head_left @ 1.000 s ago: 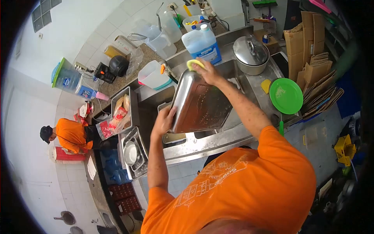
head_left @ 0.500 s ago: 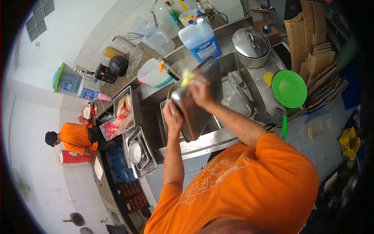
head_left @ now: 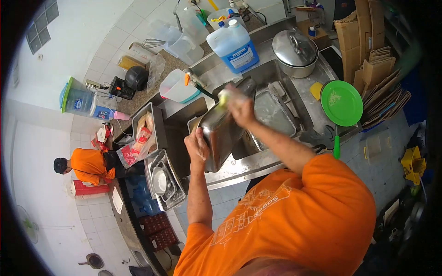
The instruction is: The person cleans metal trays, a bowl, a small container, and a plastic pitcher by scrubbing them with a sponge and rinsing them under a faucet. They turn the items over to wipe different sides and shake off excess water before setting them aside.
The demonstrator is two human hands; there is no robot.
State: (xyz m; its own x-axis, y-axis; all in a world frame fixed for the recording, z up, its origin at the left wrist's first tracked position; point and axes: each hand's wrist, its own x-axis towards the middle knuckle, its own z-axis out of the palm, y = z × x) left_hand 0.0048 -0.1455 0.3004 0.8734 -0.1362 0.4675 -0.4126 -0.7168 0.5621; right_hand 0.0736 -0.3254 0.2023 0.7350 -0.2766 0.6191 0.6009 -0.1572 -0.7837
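Note:
A deep metal pan (head_left: 221, 133) is held tilted over the double sink (head_left: 177, 133). My left hand (head_left: 197, 146) grips its near left edge, thumb up over the rim. Against the pan's upper side, my right hand (head_left: 240, 109) presses a yellowish sponge (head_left: 223, 98), both smeared by motion. Behind the pan, the black tap hose with an orange part (head_left: 187, 79) leans over the sink. In the right basin lies a metal tray (head_left: 275, 112) with cloudy water in it.
A blue liquid jug (head_left: 237, 53) and a lidded pot (head_left: 295, 53) stand behind the sink. On the right are a green pan (head_left: 341, 103) and a yellow sponge (head_left: 316, 90). Bread packs (head_left: 143, 133) fill a tray at left. Another person (head_left: 87, 165) stands far left.
The pan and my left hand have shifted slightly left and downward, and the pan's tilt has changed a little. My right hand has moved along the pan's upper side with the sponge.

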